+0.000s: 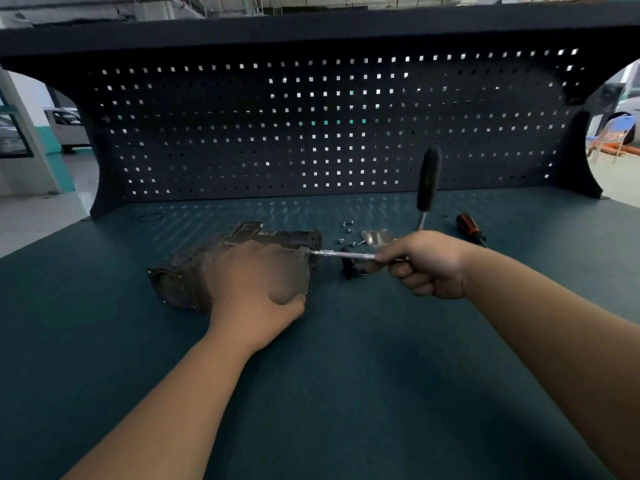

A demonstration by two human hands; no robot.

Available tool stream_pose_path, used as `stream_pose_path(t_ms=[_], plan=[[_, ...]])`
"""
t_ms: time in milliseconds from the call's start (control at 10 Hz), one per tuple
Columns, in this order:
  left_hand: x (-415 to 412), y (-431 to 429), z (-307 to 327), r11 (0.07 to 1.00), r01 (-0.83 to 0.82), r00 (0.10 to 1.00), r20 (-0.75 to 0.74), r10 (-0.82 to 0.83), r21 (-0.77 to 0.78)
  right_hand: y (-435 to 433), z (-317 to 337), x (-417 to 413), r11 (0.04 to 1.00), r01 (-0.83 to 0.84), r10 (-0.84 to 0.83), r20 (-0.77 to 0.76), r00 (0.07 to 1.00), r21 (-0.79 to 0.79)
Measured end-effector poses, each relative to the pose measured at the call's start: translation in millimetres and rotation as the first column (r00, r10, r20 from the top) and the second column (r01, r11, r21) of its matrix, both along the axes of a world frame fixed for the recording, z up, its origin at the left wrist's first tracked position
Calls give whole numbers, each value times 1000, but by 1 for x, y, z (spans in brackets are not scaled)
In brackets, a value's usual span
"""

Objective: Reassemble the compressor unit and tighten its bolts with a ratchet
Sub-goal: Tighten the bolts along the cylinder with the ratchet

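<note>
The grey metal compressor unit [194,271] lies on its side on the green bench top [346,375]. My left hand [256,285] lies over its top, fingers wrapped round the body, thumb at the near edge. My right hand [422,263] grips the head end of the ratchet [427,181], whose black handle stands up behind the hand. A silver extension bar with a socket [341,253] runs left from that hand to a bolt on the compressor's right end.
Several small loose screws [348,235] and a shiny metal plate [375,236] lie behind the extension. A small black part [348,268] sits under it. An orange-and-black screwdriver [469,228] lies at the right. A black O-ring [151,216] lies near the pegboard [311,133].
</note>
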State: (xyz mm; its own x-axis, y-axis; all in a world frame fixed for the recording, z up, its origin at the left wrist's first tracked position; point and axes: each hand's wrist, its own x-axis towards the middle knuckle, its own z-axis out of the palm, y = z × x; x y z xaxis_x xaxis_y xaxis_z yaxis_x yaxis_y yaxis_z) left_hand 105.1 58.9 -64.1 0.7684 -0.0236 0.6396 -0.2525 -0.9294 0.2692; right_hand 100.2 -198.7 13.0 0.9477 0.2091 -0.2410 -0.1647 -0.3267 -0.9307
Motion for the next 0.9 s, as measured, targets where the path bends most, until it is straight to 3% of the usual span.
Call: stream_pose_path(t_ms=[100, 200, 300, 400, 500, 600, 700, 800, 900], plan=[[0, 1, 0, 1000, 3, 1000, 6, -3, -9, 5, -2, -1, 999, 17, -16, -38, 999, 37], [0, 1, -1, 1000, 8, 1000, 7, -8, -11, 3, -5, -5, 985, 66, -27, 236, 971, -158], [1, 0, -1, 1000, 10, 1000, 14, -10, -9, -10, -11, -5, 668, 366, 389, 724, 571, -648], [0, 0, -1, 1000, 5, 1000, 19, -5, -12, -20, -13, -2, 448, 550, 722, 648, 243, -705], [0, -1, 0, 1000, -3, 1000, 13, 3, -10, -13, -14, -5, 561, 423, 556, 702, 444, -712], [1, -1, 1, 1000, -6, 1000, 14, 6, -10, 0, -14, -1, 948, 140, 2, 444, 896, -286], [-1, -1, 1, 1000, -3, 1000, 13, 3, -8, 4, -9, 1, 992, 110, -114, 89, 989, 54], [-3, -1, 1, 1000, -5, 1000, 14, 6, -13, -6, -13, 0, 770, 340, 271, 759, 592, -540], [-2, -1, 1, 1000, 1, 1000, 10, -1, -17, -16, -12, -1, 460, 545, 697, 665, 269, -701]])
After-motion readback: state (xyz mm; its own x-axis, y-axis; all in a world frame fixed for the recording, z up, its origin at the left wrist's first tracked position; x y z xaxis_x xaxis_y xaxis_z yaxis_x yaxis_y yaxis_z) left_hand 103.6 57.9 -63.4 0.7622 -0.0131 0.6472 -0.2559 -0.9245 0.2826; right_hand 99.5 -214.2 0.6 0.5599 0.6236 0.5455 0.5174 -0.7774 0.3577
